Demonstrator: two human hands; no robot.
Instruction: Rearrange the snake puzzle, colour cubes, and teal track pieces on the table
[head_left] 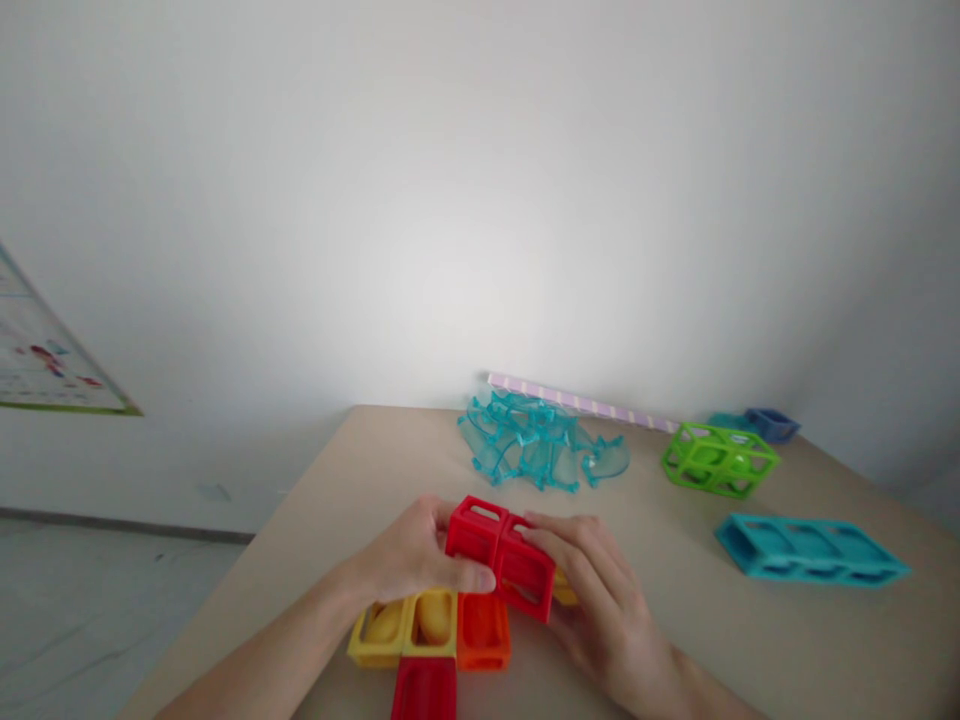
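Two joined red frame blocks (501, 552) are held up between my hands, tilted down to the right. My left hand (420, 548) grips their left end, its thumb along the front face. Around the right end curl the fingers of my right hand (600, 590); a bit of yellow block (564, 590) shows behind the red, partly hidden by that hand. Below lie yellow blocks (433, 618) with rounded pieces inside, side by side with an orange block (483, 632). Another red block (424, 690) touches them in front and runs out of the picture.
Clear teal curved pieces (536, 445) lie in a heap near the wall, before a lilac striped strip (585, 402). At right are a green frame block (720, 460) with balls, a long teal block (814, 550) and a blue block (774, 425). The tabletop (352, 470) ends at left.
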